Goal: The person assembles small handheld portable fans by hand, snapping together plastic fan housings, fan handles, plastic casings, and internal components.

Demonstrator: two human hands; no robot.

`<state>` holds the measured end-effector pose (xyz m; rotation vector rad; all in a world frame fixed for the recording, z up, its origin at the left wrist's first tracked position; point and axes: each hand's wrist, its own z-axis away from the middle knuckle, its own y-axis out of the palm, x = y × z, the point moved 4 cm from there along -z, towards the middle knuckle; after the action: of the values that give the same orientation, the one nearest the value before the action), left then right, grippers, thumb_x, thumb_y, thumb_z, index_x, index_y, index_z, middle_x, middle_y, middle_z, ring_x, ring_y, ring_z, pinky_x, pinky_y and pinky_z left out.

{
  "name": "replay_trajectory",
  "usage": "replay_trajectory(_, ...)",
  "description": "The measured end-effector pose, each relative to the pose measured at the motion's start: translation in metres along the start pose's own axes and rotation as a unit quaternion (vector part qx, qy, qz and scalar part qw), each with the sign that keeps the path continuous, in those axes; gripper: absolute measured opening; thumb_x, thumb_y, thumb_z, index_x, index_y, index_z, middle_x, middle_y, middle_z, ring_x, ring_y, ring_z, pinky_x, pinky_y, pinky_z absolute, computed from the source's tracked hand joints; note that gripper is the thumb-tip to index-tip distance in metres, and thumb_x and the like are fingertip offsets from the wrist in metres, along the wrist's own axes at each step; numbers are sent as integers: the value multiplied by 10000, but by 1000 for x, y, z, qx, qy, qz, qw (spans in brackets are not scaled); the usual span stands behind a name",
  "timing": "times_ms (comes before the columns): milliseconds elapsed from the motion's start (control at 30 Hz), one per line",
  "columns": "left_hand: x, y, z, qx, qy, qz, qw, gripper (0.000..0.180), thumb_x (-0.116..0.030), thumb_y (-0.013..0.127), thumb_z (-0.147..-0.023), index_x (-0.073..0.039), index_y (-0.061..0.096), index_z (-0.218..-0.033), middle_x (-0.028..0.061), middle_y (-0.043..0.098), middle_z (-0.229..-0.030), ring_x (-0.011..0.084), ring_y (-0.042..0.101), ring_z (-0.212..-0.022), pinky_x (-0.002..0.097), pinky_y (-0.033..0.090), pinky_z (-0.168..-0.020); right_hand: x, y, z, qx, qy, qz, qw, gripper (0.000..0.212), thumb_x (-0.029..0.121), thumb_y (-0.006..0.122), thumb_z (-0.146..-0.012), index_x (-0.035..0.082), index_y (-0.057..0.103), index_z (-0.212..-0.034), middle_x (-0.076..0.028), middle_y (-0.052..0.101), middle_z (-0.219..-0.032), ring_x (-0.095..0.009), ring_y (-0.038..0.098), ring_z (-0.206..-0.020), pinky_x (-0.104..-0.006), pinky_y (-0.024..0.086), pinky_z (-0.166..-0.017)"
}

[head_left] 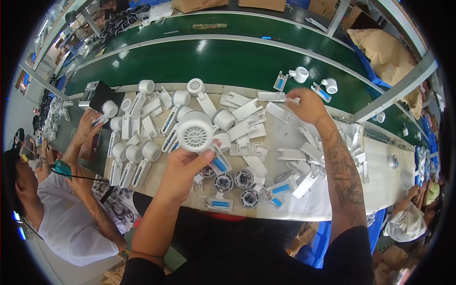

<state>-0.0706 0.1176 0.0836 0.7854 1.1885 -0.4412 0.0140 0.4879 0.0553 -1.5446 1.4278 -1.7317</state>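
My left hand (pixel 179 172) is closed around a white handheld fan held up over the near part of the table. Its round slotted head (pixel 195 135) faces up, and a blue battery (pixel 219 164) shows in its open handle. At the table's far side, my right hand (pixel 306 105) is closed with its fingertips on a small white plastic piece (pixel 293 100), partly hidden. White handle shells (pixel 279 112) lie just below and left of that hand. Between my arms are several round fan parts with exposed circuitry (pixel 244 178) and handles with blue batteries (pixel 281 188).
Several white fans (pixel 134 153) stand crowded at the left. Loose shells (pixel 308 152) are heaped at the right. Beyond runs a green conveyor (pixel 213 61) with two fan units (pixel 299 74). A co-worker (pixel 66 209) at left works beside a black box (pixel 100 95). A metal post (pixel 394 90) rises at right.
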Motion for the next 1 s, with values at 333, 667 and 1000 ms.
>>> replay_trajectory(333, 12, -8, -9, -42, -51, 148, 987, 222, -191, 629, -981, -20, 652, -1121, 40, 694, -978, 83, 592, -730, 219, 464, -630, 28, 19, 44, -42, -68, 111, 991, 164, 101, 644, -760, 3, 669, -888, -179, 628, -833, -360, 652, -817, -451, 533, -732)
replay_trajectory(667, 16, 13, -11, -50, -1, 134, 990, 301, -306, 579, -1016, -12, 643, -1019, 57, 656, -899, 141, 623, -783, 293, 500, -717, 177, -23, 100, 23, -157, -229, 960, 191, -20, 738, -687, 27, 666, -857, -69, 612, -829, -200, 615, -785, -292, 474, -738)
replay_trajectory(1000, 8, 30, 4, -1, 8, 138, 990, 406, -361, 458, -1057, -5, 639, -1128, 64, 675, -1012, 116, 614, -825, 280, 501, -750, 193, 8, 117, 66, 2, -456, 887, 336, 28, 724, -872, 35, 607, -1187, 1, 689, -805, -39, 521, -703, -205, 407, -654)
